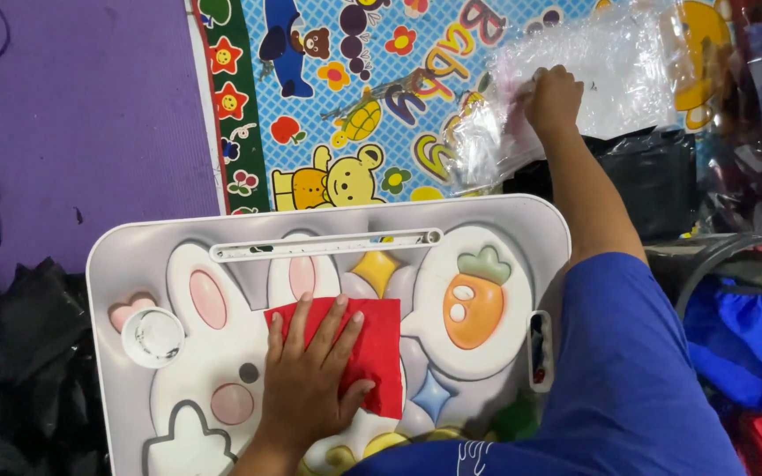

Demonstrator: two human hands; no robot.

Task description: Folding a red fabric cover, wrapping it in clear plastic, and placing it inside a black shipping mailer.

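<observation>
Nearest, on the white plastic lap tray with a moulded rabbit and carrot design (116, 264): left hand (310, 375) pressed flat, fingers spread and released, palm down on a folded red square of cloth (379, 348). Cloth lying at the middle of the tray, over the rabbit's face, its right half uncovered. Left of the hand, in the tray's round cup recess, a small clear round lid or dish (153, 335). Along the tray's far edge, a long narrow slot (328, 245). At the tray's right edge, a blue sleeve (628, 353) crossing over the rim.

Beyond the tray's far right corner: right hand (554, 99) stretched out, fingers curled and pinched on a crinkled clear plastic bag (610, 70). Bag resting on a colourful cartoon play mat with a blue checked ground (328, 115), which runs behind the tray's far edge. Left of that mat, beyond the tray's far left corner, a plain purple foam mat (81, 115).
</observation>
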